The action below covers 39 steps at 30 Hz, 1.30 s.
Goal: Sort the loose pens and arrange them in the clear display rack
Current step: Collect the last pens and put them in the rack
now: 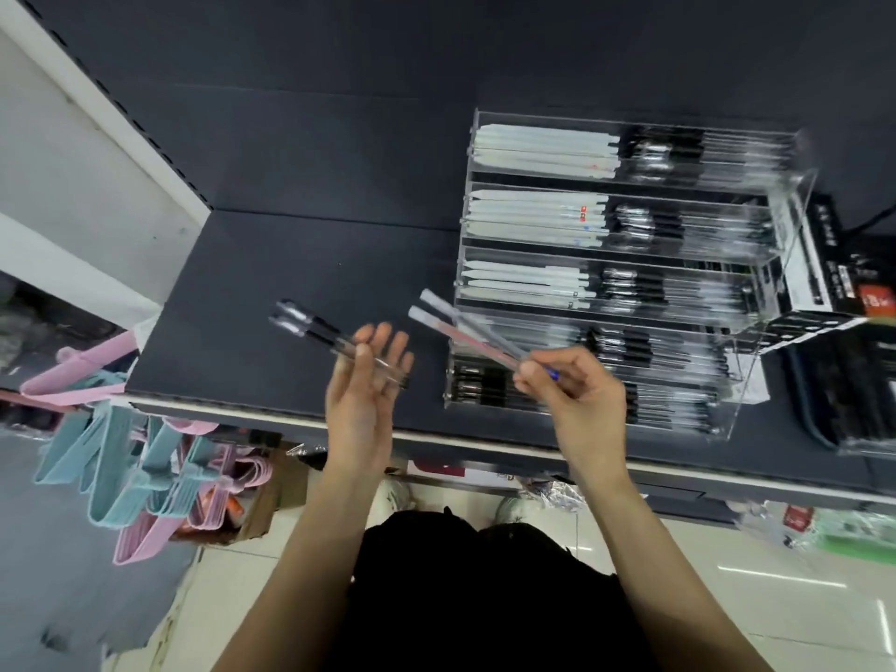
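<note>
1. While both hands hover above the dark shelf (291, 283), the left hand (361, 395) is raised palm-up with its fingers mostly straight, and the thumb presses two clear pens with black grips (320, 334) against the fingertips.
2. Those two pens lie side by side, their capped ends pointing up and to the left, well clear of the shelf surface.
3. To the right, the right hand (577, 390) pinches a small bunch of pale, frosted pens (465, 329) between curled fingers and thumb; a blue tip pokes out near the knuckles.
4. That bunch slants up and to the left, so its far ends sit in front of the lower left part of the clear display rack (756, 380); motion blur makes the count uncertain, though it looks like three.
5. Standing on the right half of the shelf, the rack has stepped tiers, each already filled with rows of pens lying sideways, white-capped ends to the left and dark grips in the middle.
6. Just right of the rack is a black and white box (819, 264) with printed text.
7. Below the shelf's left edge hang pink and blue hangers (145, 472).
8. Near the bottom, pale floor tiles (776, 599) show beside the person's dark clothing.
</note>
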### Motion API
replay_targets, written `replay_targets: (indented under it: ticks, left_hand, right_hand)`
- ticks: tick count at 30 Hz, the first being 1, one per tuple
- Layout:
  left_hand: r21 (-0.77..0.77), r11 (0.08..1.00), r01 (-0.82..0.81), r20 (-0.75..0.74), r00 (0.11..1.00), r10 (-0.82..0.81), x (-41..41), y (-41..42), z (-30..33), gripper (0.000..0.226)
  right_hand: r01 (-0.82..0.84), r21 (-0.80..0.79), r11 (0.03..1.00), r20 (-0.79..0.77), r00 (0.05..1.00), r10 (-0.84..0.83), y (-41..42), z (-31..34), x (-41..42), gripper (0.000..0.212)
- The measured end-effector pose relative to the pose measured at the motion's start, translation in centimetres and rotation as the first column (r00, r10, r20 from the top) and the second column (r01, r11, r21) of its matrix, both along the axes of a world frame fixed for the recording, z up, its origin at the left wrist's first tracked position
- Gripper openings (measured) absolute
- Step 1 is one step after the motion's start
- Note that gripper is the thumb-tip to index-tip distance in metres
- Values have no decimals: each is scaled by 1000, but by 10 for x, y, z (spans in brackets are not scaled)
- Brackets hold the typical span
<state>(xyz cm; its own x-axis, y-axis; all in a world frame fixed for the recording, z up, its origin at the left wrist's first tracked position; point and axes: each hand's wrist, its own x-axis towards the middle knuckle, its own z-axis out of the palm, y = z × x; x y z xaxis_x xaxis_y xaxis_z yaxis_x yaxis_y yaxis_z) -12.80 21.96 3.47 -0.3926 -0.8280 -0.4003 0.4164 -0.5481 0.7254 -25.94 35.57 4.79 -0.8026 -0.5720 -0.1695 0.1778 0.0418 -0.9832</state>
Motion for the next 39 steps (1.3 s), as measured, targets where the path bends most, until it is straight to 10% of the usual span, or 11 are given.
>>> replay_targets:
  ticks: [13, 28, 39]
  left_hand:
    - [74, 996, 48, -42, 998, -45, -43, 69, 2, 37]
    - [81, 986, -149, 8, 989, 149, -44, 80, -8, 16]
    - [104, 973, -204, 32, 979, 201, -42, 74, -16, 22]
  right_hand:
    - [-35, 203, 979, -572, 807, 148, -11, -19, 19, 8]
    - [14, 383, 924, -743, 599, 299, 16, 9, -118, 8]
    - [139, 331, 933, -943, 87, 322, 7, -31, -103, 6]
